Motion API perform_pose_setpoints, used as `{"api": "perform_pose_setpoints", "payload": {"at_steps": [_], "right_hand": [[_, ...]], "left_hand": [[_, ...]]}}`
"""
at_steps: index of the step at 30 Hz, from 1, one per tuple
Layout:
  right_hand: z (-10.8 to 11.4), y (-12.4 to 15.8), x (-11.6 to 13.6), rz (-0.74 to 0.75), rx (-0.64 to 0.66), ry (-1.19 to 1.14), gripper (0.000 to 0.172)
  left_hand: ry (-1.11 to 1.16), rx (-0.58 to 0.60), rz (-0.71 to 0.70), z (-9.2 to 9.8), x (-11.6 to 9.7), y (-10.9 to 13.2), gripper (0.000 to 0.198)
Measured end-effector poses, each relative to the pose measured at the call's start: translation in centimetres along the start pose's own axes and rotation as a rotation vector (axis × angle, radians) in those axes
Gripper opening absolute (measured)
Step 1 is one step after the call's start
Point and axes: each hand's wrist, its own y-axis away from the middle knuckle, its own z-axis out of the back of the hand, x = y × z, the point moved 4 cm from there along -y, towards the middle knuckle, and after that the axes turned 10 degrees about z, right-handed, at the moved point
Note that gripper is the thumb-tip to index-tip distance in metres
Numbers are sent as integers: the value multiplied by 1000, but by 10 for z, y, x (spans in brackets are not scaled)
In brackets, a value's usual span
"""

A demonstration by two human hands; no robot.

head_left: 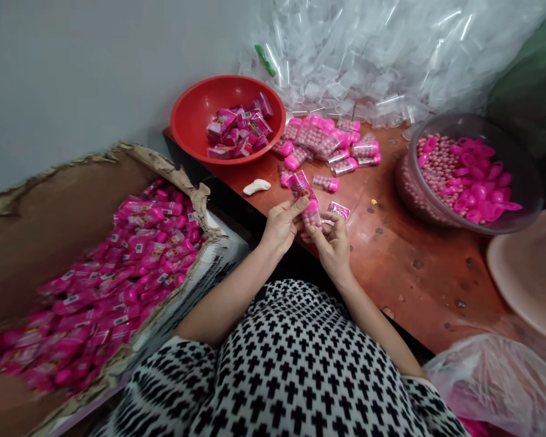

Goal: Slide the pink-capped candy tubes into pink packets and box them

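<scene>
Over table [391, 267], both hands pinch pink tube [311, 213].

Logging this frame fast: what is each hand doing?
Left hand: closed on the small candy tube.
Right hand: closed on the same candy tube.

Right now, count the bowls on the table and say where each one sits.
2. The red bowl sits at the table's far left corner, holding pink packets. The clear bowl sits at the right, holding pink candy balls and caps. More may be hidden beyond the frame.
</scene>
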Motion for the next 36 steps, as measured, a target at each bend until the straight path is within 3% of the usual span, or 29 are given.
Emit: {"api": "perform_pose_setpoints", "payload": {"at_steps": [8,14,19,22,25,27,29,31,34,36], "right_hand": [[3,-5,-10,-188,-22,-236,49],[2,0,-3,-57,-131,-121,40],[4,4,-10,-78,-50,-114,40],[22,-8,3,2,39,125,35],[44,-33,42,248,-10,507,35],[44,-51,65,361,113,601,40],[37,-65,76,351,291,663,39],[29,-73,77,325,351,750,42],[24,-78,69,338,204,818,42],[26,-79,60,318,68,725,41]], "left_hand": [[-194,17,23,-2,-1,-1,34],[-179,-61,3,-10,6,4,30],[-211,-75,16,-9,9,4,33],[-366,-74,-35,-3,4,6,33],[-629,-73,-57,0,2,13,30],[-791,-61,-93,-3,3,18,26],[-904,-50,-149,-7,5,23,27],[-937,-24,-170,-12,9,26,26],[-874,13,-132,-14,13,27,23],[-836,-1,-104,-12,13,26,22]]}}
